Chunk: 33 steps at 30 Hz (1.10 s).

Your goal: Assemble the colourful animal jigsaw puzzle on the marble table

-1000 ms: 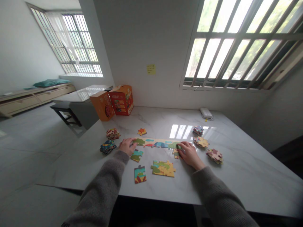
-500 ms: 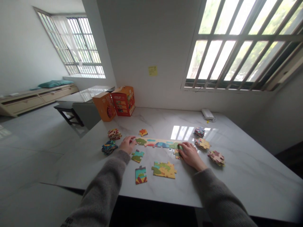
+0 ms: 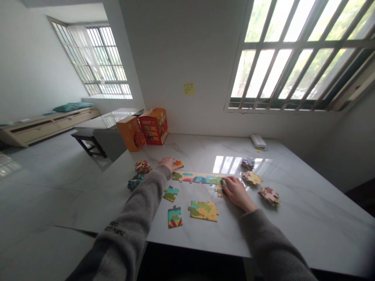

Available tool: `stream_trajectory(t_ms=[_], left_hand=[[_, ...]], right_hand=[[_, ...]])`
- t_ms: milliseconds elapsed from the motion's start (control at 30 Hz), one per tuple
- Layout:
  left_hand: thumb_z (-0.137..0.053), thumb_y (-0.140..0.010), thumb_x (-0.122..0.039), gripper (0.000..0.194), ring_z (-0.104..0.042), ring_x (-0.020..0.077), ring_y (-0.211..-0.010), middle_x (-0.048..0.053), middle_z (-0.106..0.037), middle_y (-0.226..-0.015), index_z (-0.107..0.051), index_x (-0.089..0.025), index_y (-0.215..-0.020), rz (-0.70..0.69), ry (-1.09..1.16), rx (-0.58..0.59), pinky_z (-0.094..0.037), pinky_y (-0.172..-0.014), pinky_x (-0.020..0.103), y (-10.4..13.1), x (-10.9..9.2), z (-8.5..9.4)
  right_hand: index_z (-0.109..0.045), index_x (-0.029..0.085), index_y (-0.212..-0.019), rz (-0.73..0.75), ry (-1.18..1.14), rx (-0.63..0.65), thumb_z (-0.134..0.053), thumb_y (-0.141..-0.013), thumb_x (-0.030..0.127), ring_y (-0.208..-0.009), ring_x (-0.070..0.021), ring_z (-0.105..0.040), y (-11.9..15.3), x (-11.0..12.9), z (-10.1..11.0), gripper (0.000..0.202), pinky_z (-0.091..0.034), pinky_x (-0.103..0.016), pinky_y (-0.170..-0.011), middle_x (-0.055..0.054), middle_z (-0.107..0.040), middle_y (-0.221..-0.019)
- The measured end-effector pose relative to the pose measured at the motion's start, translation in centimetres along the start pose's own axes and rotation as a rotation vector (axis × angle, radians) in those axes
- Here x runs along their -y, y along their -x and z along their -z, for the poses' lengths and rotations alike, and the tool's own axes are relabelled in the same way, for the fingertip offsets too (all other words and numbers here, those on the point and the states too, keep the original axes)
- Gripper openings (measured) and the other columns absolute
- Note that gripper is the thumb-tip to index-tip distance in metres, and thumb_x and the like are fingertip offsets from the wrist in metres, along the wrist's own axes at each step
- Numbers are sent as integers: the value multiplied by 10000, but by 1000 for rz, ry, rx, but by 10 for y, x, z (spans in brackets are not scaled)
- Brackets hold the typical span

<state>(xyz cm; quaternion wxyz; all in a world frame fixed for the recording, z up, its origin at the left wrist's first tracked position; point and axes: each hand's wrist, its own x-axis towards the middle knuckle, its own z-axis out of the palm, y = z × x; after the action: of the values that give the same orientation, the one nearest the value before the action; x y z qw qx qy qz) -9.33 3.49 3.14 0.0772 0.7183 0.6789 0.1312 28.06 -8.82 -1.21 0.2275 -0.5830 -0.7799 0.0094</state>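
Observation:
A strip of joined puzzle pieces [image 3: 195, 178] with trees and hills runs across the middle of the table. My right hand [image 3: 236, 191] lies over its right end, fingers outstretched on the pieces; a piece [image 3: 219, 190] hanging below the strip is partly under it. Beyond the strip's left end, my left hand [image 3: 166, 163] reaches out with fingers extended beside an orange puzzle piece [image 3: 178, 164]; whether it touches the piece is unclear. Nearer me lie a teal-and-green piece [image 3: 171, 193], a teal piece with red shapes [image 3: 175, 217] and a joined yellow-green section [image 3: 203, 210].
Stacks of pieces stand at left, one red-toned [image 3: 143, 167] and one blue [image 3: 135, 182]. On the right are a purple stack [image 3: 247, 163], a yellow stack [image 3: 252, 178] and a pink stack [image 3: 268, 196]. Orange boxes [image 3: 154, 127] and a white device [image 3: 258, 141] sit at the back.
My left hand has left the strip's left end and moved away from me to the orange piece. My right hand stays on the strip's right end.

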Motion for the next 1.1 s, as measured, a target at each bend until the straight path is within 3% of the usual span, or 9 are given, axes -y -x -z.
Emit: stream_trajectory(t_ms=[167, 300, 500, 600, 667, 733, 900, 1100], left_hand=[[-812, -649, -430, 490, -515, 382, -1196, 169, -611, -1216, -651, -174, -1035, 44, 4, 43, -421, -980, 468, -15, 0, -10], [-845, -603, -348, 508, -548, 369, -1159, 152, -624, -1165, -597, -177, -1012, 49, 66, -9, -419, -972, 475, -16, -2, -9], [-598, -867, -164, 201, -671, 208, -925, 44, -689, -943, -520, -223, -1043, -52, 251, -165, -456, -933, 371, 3, -20, -9], [-612, -872, -236, 161, -689, 173, -789, 27, -676, -849, -487, -210, -971, -85, 625, -226, -521, -763, 295, 21, -31, -11], [-676, -823, -313, 244, -683, 170, -693, 10, -661, -771, -477, -202, -911, -113, 989, -186, -536, -676, 289, 37, -36, -12], [-753, -748, -395, 356, -673, 168, -654, 2, -655, -742, -497, -193, -888, -146, 1182, -85, -538, -619, 282, 54, -39, -15], [-825, -659, -444, 446, -654, 147, -590, -7, -650, -714, -517, -178, -841, -108, 1303, -29, -542, -549, 266, 88, -44, -24], [-862, -612, -446, 482, -642, 144, -560, -4, -660, -674, -524, -173, -822, -95, 1370, 16, -557, -529, 274, 101, -52, -27]], right_hand=[[-619, 231, -1232, -9, 6, 2, -468, -974, 378, -1085, -276, -561, 0, 0, 0, 333, -424, -384, -879, -109, -632, -1203], [-617, 228, -1236, -11, 1, 4, -475, -972, 374, -1093, -276, -554, 0, 1, 0, 334, -417, -385, -883, -110, -628, -1211], [-648, 230, -1195, -10, 5, 3, -491, -958, 356, -1079, -268, -559, 1, 2, 0, 311, -423, -384, -882, -110, -631, -1207], [-652, 232, -1194, -17, 11, 8, -493, -953, 344, -1080, -268, -561, 1, 3, 0, 310, -426, -387, -887, -111, -630, -1206], [-645, 230, -1205, -22, 13, 20, -488, -956, 348, -1090, -273, -558, 0, 3, -1, 317, -427, -392, -894, -113, -625, -1212], [-640, 224, -1210, -24, 10, 26, -480, -963, 357, -1099, -277, -553, 0, 3, -1, 323, -427, -396, -905, -115, -622, -1216], [-642, 208, -1203, -19, -3, 11, -474, -969, 368, -1090, -281, -555, 0, 5, 0, 329, -435, -401, -916, -120, -629, -1197], [-641, 206, -1194, -13, -67, -26, -459, -969, 356, -1048, -275, -568, -1, 4, 1, 327, -450, -398, -897, -112, -640, -1153]])
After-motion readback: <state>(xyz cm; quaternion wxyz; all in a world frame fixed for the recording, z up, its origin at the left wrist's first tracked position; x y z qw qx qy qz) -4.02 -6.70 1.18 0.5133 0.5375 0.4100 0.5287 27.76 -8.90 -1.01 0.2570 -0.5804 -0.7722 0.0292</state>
